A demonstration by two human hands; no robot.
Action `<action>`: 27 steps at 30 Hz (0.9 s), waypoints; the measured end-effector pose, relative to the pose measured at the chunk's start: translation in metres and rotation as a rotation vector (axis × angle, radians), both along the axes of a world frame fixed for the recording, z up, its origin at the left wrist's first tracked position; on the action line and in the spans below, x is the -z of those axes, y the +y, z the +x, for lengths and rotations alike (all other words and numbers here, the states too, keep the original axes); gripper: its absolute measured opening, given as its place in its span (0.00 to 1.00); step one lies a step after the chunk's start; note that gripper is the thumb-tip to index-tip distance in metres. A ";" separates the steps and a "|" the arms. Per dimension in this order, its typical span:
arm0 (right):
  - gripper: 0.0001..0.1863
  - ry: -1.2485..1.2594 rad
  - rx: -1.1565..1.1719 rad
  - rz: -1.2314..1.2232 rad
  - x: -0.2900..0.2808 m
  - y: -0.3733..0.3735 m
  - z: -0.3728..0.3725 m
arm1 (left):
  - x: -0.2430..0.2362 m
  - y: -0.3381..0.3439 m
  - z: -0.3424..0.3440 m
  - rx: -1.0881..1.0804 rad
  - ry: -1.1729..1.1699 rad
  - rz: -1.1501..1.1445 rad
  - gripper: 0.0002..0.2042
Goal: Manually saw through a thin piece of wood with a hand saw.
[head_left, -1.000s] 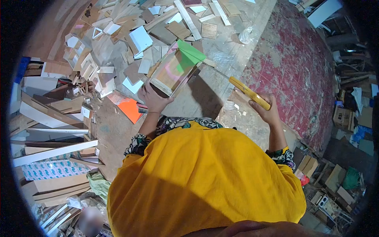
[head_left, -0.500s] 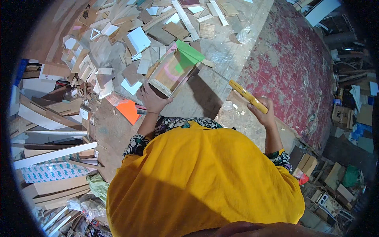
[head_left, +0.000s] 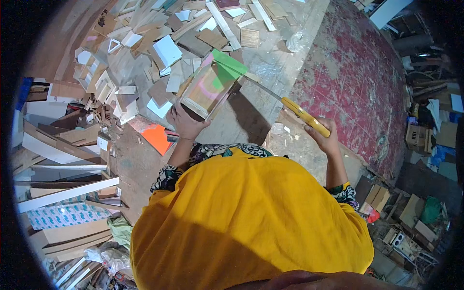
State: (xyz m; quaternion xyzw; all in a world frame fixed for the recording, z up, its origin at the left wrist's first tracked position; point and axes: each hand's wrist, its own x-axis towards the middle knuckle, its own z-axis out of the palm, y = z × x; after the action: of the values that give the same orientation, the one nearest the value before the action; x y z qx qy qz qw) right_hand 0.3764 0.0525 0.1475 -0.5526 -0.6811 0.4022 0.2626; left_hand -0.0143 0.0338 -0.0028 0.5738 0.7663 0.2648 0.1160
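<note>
My left hand [head_left: 186,122] is closed around the near left corner of a small wooden box [head_left: 202,98], held tilted above the worktop. Bright green and pink patches cover part of its upper face, and a dark hollow shows at the near end. In my right hand [head_left: 326,137] is a yellow-handled tool [head_left: 302,113], gripped by the rear of its handle. A narrow metal blade or shaft runs from it up and left to the box's far right corner. Its tip meets or passes close by the box; I cannot tell which.
Wood offcuts [head_left: 210,38] and white board pieces [head_left: 166,52] crowd the far worktop. A clear plastic roll [head_left: 295,42] stands farther right, beside the dusty red floor [head_left: 345,92]. An orange sheet [head_left: 157,138] lies left of me. Long boards [head_left: 67,193] are stacked at far left, boxes [head_left: 419,139] at far right.
My right hand and the yellow-handled tool have shifted slightly right and down, the tool's blade now showing more. The box and my left hand have hardly moved; the whole view has tilted a little.
</note>
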 end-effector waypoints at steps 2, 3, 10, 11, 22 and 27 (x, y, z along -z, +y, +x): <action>0.13 -0.003 0.014 0.026 0.002 -0.001 0.001 | 0.003 0.000 -0.001 0.002 -0.004 0.002 0.58; 0.13 -0.003 0.015 0.027 0.003 0.000 0.000 | 0.003 0.000 -0.001 0.003 -0.007 0.003 0.59; 0.11 -0.007 -0.014 0.025 0.002 0.002 -0.002 | -0.003 0.001 0.002 -0.009 0.068 0.009 0.57; 0.12 0.001 0.005 0.041 0.001 0.001 -0.003 | -0.003 0.001 0.002 -0.006 0.060 0.016 0.57; 0.12 0.007 0.040 0.065 0.009 0.001 -0.003 | 0.000 0.001 0.002 -0.020 0.030 -0.036 0.58; 0.11 -0.019 0.033 0.016 0.006 0.000 -0.011 | 0.002 0.000 0.002 -0.020 0.040 -0.004 0.58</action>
State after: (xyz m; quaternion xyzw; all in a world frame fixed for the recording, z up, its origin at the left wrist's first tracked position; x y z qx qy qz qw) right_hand 0.3654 0.0524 0.1416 -0.5653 -0.6777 0.3869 0.2672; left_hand -0.0121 0.0342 -0.0045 0.5711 0.7747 0.2528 0.0991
